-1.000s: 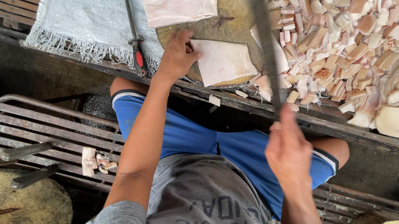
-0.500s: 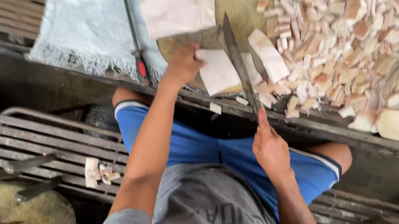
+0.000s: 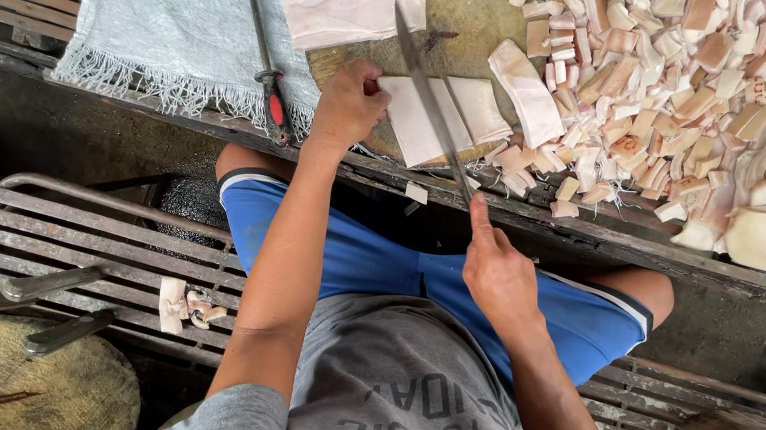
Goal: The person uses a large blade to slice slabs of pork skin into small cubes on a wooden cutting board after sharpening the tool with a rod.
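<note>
Right hand (image 3: 499, 273) – knife (image 3: 427, 90) – round wooden block (image 3: 465, 5)

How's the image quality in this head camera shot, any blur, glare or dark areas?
Head view: soft, even daylight, no glare. The pale slab under the left hand and the long knife in the right hand look sharp. The gap beneath the cutting block is in deep shadow. Straight edges bow slightly towards the frame borders.

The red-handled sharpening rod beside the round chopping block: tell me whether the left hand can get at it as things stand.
Probably yes. The left hand rests on the pale slab at the block's near edge, and the red-handled rod lies close by to its left on the woven sack, with nothing between them. The hand would have to let go of the slab.
</note>
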